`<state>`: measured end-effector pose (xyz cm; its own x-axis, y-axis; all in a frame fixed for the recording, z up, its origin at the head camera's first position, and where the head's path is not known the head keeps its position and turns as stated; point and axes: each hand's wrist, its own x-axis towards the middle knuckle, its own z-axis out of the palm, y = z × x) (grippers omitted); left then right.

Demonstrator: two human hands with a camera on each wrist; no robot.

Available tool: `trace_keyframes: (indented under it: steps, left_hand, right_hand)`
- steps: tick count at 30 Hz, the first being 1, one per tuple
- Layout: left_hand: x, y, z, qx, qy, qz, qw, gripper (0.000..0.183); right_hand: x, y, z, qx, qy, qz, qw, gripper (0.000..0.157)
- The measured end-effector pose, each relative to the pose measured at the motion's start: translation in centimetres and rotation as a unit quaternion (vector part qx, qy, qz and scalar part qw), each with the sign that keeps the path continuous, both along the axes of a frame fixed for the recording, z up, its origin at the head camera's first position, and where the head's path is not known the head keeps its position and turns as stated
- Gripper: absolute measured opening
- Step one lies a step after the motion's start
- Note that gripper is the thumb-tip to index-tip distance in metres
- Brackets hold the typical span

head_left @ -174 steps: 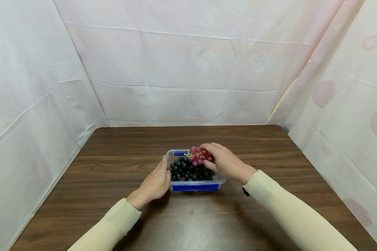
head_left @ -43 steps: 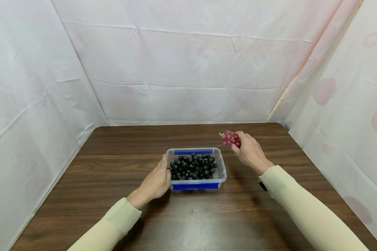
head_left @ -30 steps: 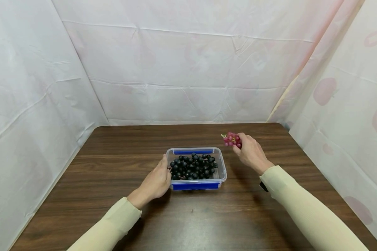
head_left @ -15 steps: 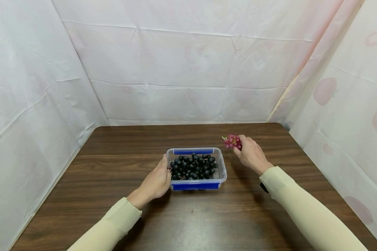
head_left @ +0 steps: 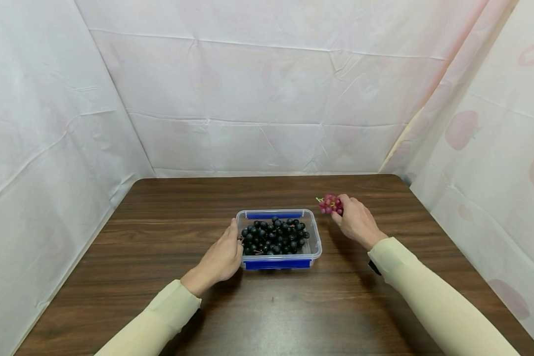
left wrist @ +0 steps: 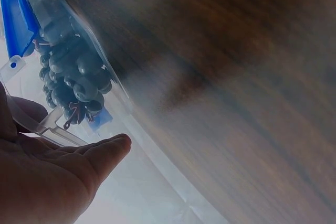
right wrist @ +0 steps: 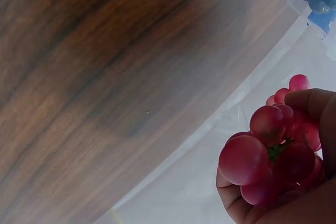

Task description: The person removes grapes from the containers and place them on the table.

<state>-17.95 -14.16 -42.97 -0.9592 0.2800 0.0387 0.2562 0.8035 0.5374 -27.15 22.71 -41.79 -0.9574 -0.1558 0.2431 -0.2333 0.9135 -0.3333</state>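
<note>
My right hand holds a small bunch of red grapes with pale green stems, to the right of the container's far corner. In the right wrist view the fingers and thumb wrap round the red grapes. My left hand holds the left end of a clear plastic food container with blue latches. The left wrist view shows the clear rim between the thumb and the fingers. Dark grapes fill most of the container, a brown stem among them.
The container stands on a brown wooden table. White patterned cloth hangs behind the table and on both sides. Long cream sleeves cover both forearms.
Earlier the red grapes were over the container; my right hand has carried them off to the right. Over the last second it sinks slightly towards the table. My left hand stays in place.
</note>
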Motion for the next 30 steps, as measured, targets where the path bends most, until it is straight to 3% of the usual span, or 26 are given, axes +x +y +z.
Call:
trace_keyframes:
  steps: [22,30]
  left_hand:
    - [0.0,0.0,0.0,-0.001,0.003,0.004,1.0,0.068]
    - [0.0,0.0,-0.1,-0.002,0.001,0.001,1.0,0.068]
  right_hand:
    - [-0.2,0.2,-0.9,0.012,-0.002,0.003,1.0,0.033]
    - [-0.1,0.1,-1.3,0.018,-0.021,0.0,1.0,0.037]
